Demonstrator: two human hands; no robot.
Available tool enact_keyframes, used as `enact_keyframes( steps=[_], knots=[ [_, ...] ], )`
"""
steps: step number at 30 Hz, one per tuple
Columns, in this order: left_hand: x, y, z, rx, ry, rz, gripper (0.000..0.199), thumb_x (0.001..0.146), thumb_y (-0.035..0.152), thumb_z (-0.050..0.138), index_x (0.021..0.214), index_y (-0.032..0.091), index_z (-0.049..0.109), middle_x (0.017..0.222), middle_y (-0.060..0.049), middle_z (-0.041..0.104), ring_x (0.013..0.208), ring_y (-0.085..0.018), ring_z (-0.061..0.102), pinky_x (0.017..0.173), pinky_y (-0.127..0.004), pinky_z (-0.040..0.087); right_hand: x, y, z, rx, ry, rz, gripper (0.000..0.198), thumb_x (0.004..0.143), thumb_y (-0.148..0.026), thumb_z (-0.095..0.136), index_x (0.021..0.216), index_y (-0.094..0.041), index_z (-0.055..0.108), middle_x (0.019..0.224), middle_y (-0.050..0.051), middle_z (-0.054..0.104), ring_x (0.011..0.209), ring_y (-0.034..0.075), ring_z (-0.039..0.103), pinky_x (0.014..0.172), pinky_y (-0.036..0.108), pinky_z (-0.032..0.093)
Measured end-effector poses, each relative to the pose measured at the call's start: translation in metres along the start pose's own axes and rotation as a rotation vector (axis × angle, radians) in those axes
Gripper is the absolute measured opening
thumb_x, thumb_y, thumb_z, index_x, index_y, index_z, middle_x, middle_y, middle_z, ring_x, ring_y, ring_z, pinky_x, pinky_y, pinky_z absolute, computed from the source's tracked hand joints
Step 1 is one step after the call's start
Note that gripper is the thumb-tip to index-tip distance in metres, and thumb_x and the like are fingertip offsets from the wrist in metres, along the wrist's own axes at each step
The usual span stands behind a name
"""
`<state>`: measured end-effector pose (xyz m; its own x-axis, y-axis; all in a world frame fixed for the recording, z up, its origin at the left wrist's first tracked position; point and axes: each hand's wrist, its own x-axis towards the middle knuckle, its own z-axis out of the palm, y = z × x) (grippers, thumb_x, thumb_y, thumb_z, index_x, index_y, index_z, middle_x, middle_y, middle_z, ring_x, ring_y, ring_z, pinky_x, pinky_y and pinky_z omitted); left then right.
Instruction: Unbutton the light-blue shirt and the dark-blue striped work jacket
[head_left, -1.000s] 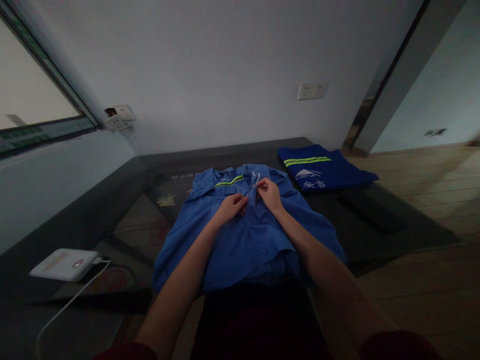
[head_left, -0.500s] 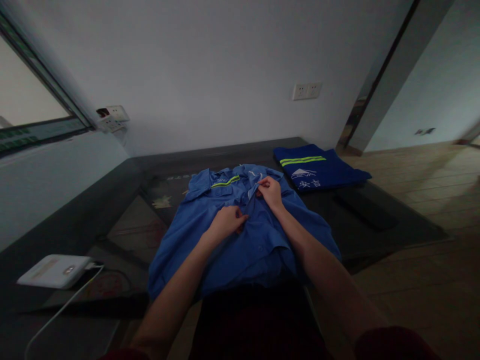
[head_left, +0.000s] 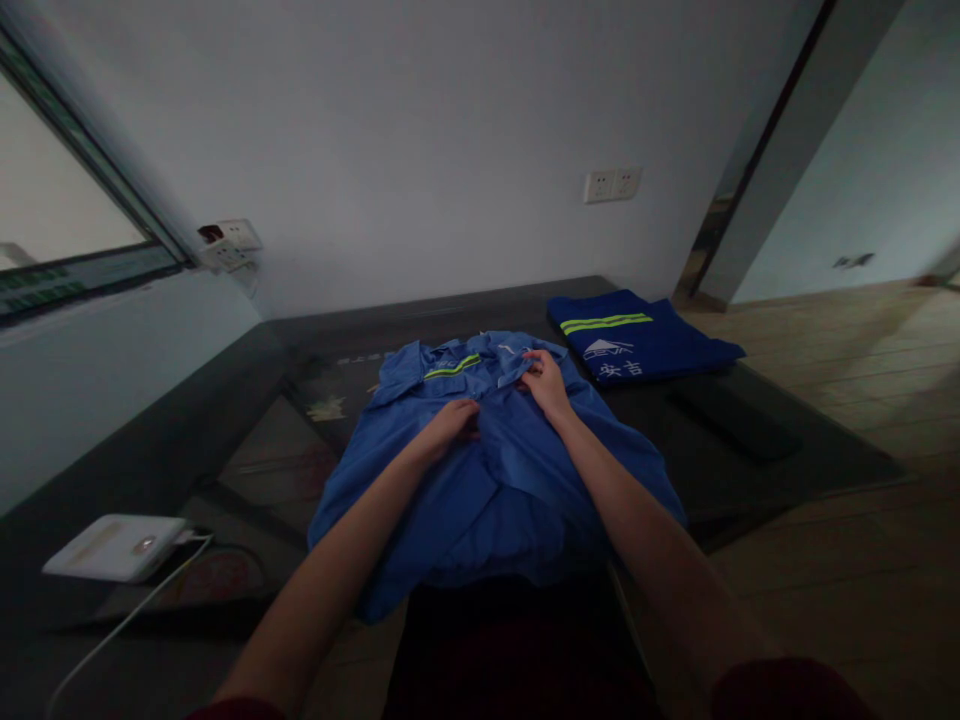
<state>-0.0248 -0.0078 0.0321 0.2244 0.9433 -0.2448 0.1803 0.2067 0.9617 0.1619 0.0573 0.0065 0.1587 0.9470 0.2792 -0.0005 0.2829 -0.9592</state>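
Note:
A blue work shirt [head_left: 525,465] with a yellow-green reflective stripe lies spread on the dark table, its collar end toward the wall and its lower edge hanging near my body. My left hand [head_left: 452,424] is closed on the cloth just below the striped chest area; its fingertips are partly hidden. Higher up and to the right, my right hand [head_left: 546,384] pinches the shirt's front near the white lettering on the other chest side. Creases run through the fabric between and below both hands.
A folded dark-blue garment [head_left: 645,340] with a stripe and white print lies at the back right of the table [head_left: 420,308]. Nearer sits a dark flat object [head_left: 733,420]. At left is a white power bank [head_left: 116,547] with a white cable. Sockets [head_left: 613,185] are on the wall.
My left hand has moved up and slightly left along the shirt. My right hand has shifted a little right, still pinching cloth. The shirt's lower front has been pulled into different folds.

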Motion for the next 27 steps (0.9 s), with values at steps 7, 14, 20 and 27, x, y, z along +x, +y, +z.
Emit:
enact_keyframes(
  steps=[7, 14, 20, 27],
  knots=[
    [-0.002, -0.014, 0.016, -0.464, -0.082, -0.095, 0.007, 0.081, 0.022, 0.053, 0.076, 0.017, 0.052, 0.060, 0.003, 0.056, 0.049, -0.008, 0.053, 0.054, -0.020, 0.047, -0.001, 0.001, -0.004, -0.398, -0.138, -0.172, 0.024, 0.064, -0.006, 0.051, 0.081, -0.016, 0.064, 0.071, 0.001, 0.065, 0.063, 0.015, 0.061, 0.065, 0.028, 0.051],
    [-0.012, -0.028, 0.015, -0.422, -0.130, -0.077, 0.016, 0.079, 0.030, 0.061, 0.079, 0.014, 0.058, 0.064, 0.000, 0.061, 0.054, -0.011, 0.057, 0.055, -0.022, 0.046, 0.001, -0.010, -0.006, -0.841, -0.190, -0.301, 0.032, 0.073, -0.002, 0.047, 0.088, -0.018, 0.070, 0.086, 0.007, 0.071, 0.083, 0.021, 0.065, 0.082, 0.032, 0.048],
    [-0.008, -0.035, 0.007, -0.151, -0.088, 0.015, 0.024, 0.071, 0.035, 0.069, 0.075, 0.013, 0.061, 0.064, 0.000, 0.064, 0.058, -0.012, 0.059, 0.060, -0.024, 0.046, -0.006, -0.051, -0.023, -0.811, -0.218, -0.333, 0.033, 0.075, -0.002, 0.050, 0.098, -0.019, 0.066, 0.094, 0.007, 0.070, 0.088, 0.021, 0.064, 0.082, 0.033, 0.048],
    [-0.010, -0.023, 0.010, -0.148, -0.074, 0.151, 0.027, 0.069, 0.037, 0.069, 0.081, 0.014, 0.061, 0.071, 0.001, 0.064, 0.065, -0.012, 0.059, 0.064, -0.023, 0.045, -0.056, -0.054, 0.005, -0.378, -0.500, -0.104, 0.010, 0.082, -0.028, 0.055, 0.085, -0.019, 0.055, 0.063, -0.002, 0.058, 0.055, 0.013, 0.057, 0.054, 0.024, 0.044]
  ],
)
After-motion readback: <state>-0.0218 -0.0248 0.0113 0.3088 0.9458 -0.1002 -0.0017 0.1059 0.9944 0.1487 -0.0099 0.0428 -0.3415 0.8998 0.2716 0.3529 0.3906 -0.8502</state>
